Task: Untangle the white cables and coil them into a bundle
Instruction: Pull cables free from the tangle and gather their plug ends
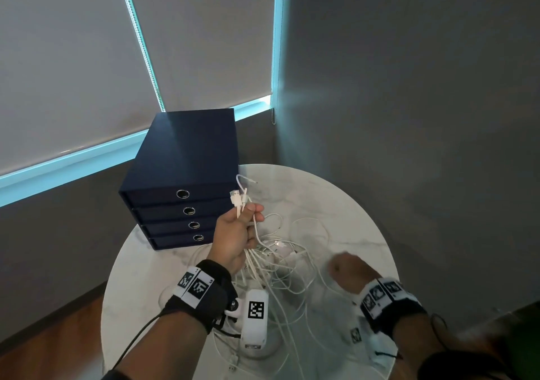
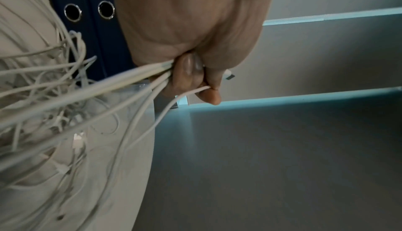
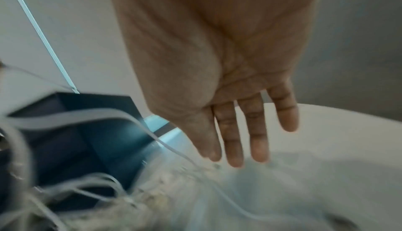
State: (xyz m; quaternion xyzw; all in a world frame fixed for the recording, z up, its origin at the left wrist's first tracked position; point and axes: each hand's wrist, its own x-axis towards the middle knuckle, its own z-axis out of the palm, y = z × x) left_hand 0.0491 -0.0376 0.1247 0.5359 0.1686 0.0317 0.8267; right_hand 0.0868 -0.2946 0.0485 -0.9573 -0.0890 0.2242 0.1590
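Head view first: the left hand [image 1: 235,239] is raised above the round white marble bench [image 1: 336,204], its grip clamped on a bunch of thin white cables [image 1: 280,262], and several plug ends [image 1: 238,200] stick up out of the fist, USB-style by the look of them. From the fist the strands drop straight down into a loose tangle spread over the middle of the bench and trailing toward its near edge.

Left wrist view confirms it: the fingers [image 2: 187,73] are curled tight round the strands [image 2: 108,86], and one single cable [image 2: 174,100] is pinched apart from the rest, between the outer fingers.

Over on the other side, the right hand [image 1: 349,271] hovers low by the right side of the bench, next to the tangle. The head view blurs it, but the right wrist view shows the palm [image 3: 217,62] flat and the fingers [image 3: 256,140] straight and spread, holding nothing. A cable [image 3: 174,150] runs just beside the fingertips; whether they touch it cannot be told through the blur.

At the far left edge of the bench sits a dark navy box of four drawers [image 1: 181,181], each with a metal ring pull. It stands just behind the raised left hand.
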